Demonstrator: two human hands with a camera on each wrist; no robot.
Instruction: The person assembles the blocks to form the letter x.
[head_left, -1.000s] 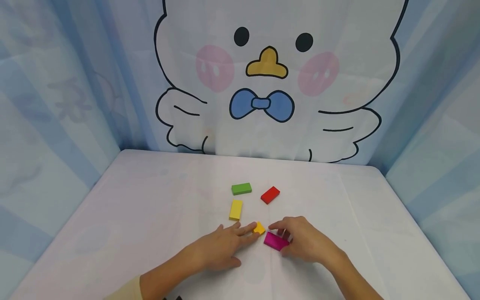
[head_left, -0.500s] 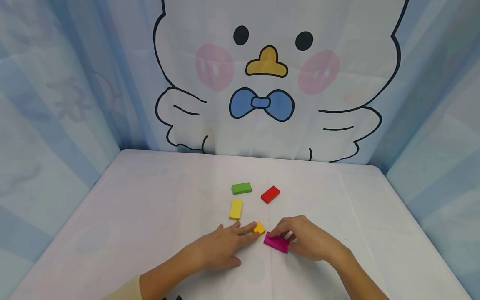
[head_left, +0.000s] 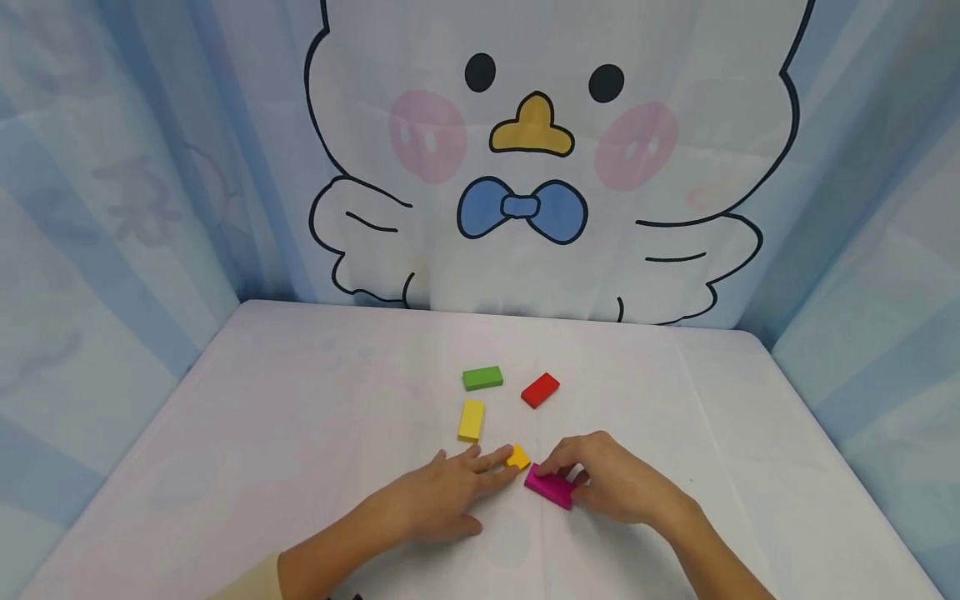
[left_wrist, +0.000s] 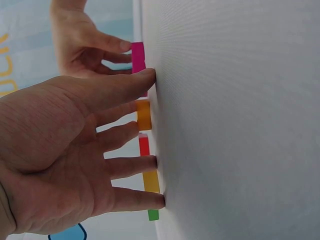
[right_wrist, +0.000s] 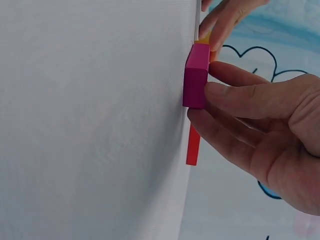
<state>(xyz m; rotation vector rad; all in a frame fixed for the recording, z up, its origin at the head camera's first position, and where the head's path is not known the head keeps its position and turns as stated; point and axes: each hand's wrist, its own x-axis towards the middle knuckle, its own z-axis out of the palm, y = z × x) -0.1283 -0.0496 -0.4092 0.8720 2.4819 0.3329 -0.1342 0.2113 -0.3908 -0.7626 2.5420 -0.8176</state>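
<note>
My left hand (head_left: 446,497) lies low over the white table with its fingers straight. Two of its fingertips touch a small orange block (head_left: 517,457). Just right of that block, a magenta rectangular block (head_left: 549,490) lies slanted on the tabletop. My right hand (head_left: 622,481) pinches the magenta block, its index finger over the top face and the thumb at the right end. In the right wrist view the thumb presses near an end face of the magenta block (right_wrist: 195,86), with other fingers along its far side. A narrow gap separates the magenta and orange blocks.
Beyond the hands lie a yellow block (head_left: 471,421), a green block (head_left: 482,378) and a red block (head_left: 540,390). They stand apart on the white table (head_left: 300,400). A curtain (head_left: 525,267) with a cartoon bird hangs behind the table and along both sides.
My right index finger has come down onto the magenta block. The block has since shifted slightly left and toward me. The left hand and the orange block stay in place.
</note>
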